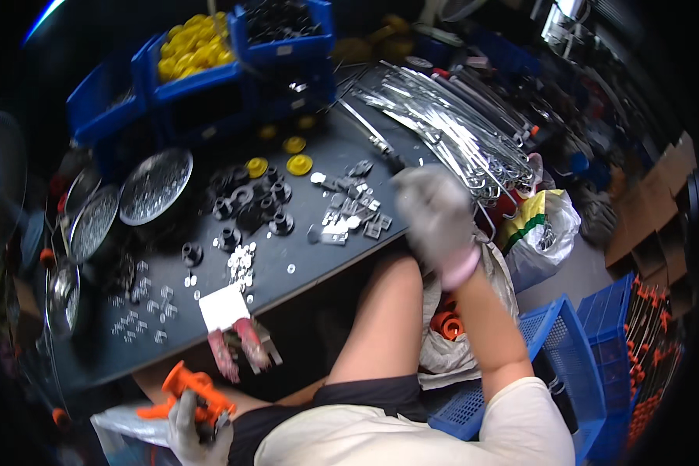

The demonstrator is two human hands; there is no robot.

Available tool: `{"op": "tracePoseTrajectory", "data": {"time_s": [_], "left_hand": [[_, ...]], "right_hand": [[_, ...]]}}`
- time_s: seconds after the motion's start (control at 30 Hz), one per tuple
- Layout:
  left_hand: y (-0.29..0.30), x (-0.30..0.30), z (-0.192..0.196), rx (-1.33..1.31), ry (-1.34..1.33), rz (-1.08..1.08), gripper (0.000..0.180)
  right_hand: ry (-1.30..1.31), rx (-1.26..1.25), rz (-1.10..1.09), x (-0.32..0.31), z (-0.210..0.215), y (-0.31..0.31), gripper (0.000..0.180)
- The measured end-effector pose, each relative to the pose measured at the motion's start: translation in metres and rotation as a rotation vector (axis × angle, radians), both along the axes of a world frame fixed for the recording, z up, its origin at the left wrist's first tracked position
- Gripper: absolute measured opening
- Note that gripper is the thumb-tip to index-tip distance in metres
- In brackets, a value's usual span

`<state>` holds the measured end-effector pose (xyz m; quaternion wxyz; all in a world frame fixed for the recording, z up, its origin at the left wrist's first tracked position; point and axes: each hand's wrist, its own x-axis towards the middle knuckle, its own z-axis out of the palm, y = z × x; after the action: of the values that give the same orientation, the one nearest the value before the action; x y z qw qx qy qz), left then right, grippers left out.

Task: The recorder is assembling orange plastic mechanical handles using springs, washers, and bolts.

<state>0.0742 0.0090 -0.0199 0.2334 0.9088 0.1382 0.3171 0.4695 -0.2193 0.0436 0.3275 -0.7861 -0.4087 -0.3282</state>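
My left hand (pixel 190 435), in a grey glove, is low at the left, its fingers wrapped round an orange plastic part (pixel 194 386) with a flanged end. My right hand (pixel 435 206), in a grey glove with a pink cuff, is raised by the table's near right edge. Motion blurs its fingers, so I cannot tell whether they hold anything. Just beyond its fingertips is the dark end of a thin metal tool (pixel 377 140). To its left lie small grey metal pieces (pixel 353 206), and black flanged plastic parts (pixel 279 223) stand farther left.
Blue bins (pixel 198 81) at the back hold yellow and black parts. Bent metal rods (pixel 443 116) are piled at the right of the dark table (pixel 311 260). Round reflectors (pixel 157 186) stand at left. Blue crates (pixel 571 349), a sack (pixel 540 229) and cardboard (pixel 648 206) crowd the right.
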Motion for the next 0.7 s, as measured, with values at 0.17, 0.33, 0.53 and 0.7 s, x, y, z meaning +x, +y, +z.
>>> {"op": "tracePoseTrajectory", "data": {"time_s": [0.17,0.33,0.53,0.7], "left_hand": [[-0.015,0.005,0.019,-0.161,0.176,0.176,0.046],[-0.025,0.018,0.016,-0.239,0.064,0.265,0.045],[-0.014,0.048,0.032,-0.461,0.027,0.151,0.038],[0.007,0.022,0.021,-0.223,-0.136,0.017,0.032]], "right_hand": [[0.375,-0.651,-1.201,0.171,-0.018,-0.114,0.039],[0.497,-0.757,-0.856,0.203,-0.016,-0.095,0.032],[0.412,-0.671,-0.964,0.153,0.016,-0.134,0.024],[0.444,0.167,-0.407,-0.001,-0.04,-0.196,0.031]]}}
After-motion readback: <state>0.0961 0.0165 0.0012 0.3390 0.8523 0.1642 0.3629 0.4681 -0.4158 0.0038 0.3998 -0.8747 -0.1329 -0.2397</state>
